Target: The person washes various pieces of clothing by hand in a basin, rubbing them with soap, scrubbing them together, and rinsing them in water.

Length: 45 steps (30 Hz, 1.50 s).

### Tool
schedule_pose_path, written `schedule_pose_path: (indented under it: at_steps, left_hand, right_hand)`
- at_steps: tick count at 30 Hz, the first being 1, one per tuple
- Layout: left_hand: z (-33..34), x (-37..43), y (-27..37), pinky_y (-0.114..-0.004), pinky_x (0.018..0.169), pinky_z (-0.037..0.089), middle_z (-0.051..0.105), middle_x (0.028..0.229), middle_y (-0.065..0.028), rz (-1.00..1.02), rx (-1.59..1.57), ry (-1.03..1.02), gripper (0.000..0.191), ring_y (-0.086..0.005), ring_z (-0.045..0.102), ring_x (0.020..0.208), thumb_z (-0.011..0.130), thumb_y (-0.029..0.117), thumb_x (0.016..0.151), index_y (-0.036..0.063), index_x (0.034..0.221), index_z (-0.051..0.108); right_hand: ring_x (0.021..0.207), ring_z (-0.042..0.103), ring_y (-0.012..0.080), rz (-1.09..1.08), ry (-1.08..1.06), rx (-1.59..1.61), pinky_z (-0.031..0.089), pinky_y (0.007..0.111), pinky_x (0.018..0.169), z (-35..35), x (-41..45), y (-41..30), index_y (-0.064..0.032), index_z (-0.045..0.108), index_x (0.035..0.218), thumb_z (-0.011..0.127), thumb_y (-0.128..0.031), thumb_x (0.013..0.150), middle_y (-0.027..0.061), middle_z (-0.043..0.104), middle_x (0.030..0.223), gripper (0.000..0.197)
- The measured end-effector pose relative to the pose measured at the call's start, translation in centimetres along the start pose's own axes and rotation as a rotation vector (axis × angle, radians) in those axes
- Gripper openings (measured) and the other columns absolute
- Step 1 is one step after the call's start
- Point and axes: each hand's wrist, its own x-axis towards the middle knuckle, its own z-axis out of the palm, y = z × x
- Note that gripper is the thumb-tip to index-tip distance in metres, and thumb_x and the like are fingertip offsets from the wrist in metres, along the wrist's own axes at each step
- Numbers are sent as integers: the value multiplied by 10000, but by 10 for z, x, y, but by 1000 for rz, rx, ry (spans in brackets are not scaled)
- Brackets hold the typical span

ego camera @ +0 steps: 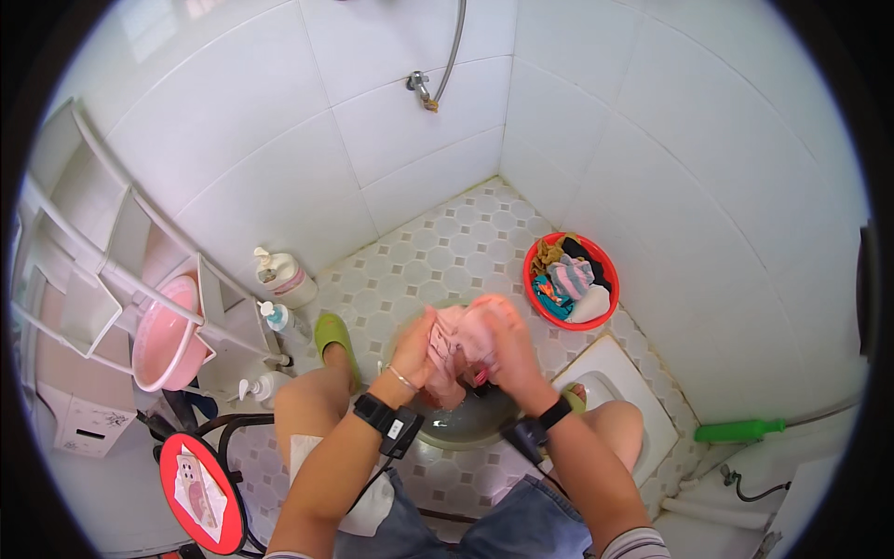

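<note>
A wet pink garment (457,339) with dark markings is bunched between my two hands, above a greenish basin (447,437) of water on the floor. My left hand (417,349) grips its left side. On the other side my right hand (513,349), somewhat blurred, holds the cloth too. The lower end of the garment hangs toward the water. Something dark with a bright pink piece (482,377) shows in the basin beneath my hands. Each wrist wears a black strap with a small device.
A red basin (613,307) of clothes stands by the right wall, near a squat toilet (663,405). Pump bottles (290,279) line the left side beside a white rack (105,251) holding a pink basin (167,342). A red-topped stool (178,503) carries a phone (198,489).
</note>
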Motion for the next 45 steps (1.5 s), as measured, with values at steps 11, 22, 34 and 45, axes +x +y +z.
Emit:
schedule_pose_path:
  at_steps: [11,22,34,45]
  left_hand:
    - [21,-14,-32,-349,826,500,629,945,-50,-257,16,18,352,-176,597,929,476,453,921,123,993,576]
    - [5,-14,-13,-308,751,485,616,945,-68,-1,404,98,447,-161,592,867,414,445,954,36,1051,566]
    - [19,-38,36,-233,677,467,633,884,-41,145,1485,-225,431,-82,558,770,742,216,741,1,1075,574]
    - [12,-13,-1,-333,819,495,595,883,-63,-65,-35,-112,368,-182,592,857,422,400,962,62,1058,531]
  right_hand:
    - [628,577,308,-466,234,-1406,456,402,545,-5,16,47,-58,535,704,596,-241,809,131,562,667,219]
    - [740,567,316,-120,70,-968,457,387,649,-22,19,31,-59,611,841,633,-395,796,156,532,726,340]
    - [766,599,151,292,-110,85,485,277,676,-69,11,-24,-28,558,981,562,-134,818,83,599,873,194]
    - [871,579,223,-471,-113,-515,441,294,793,16,-16,9,-102,614,948,665,-139,724,94,569,910,233]
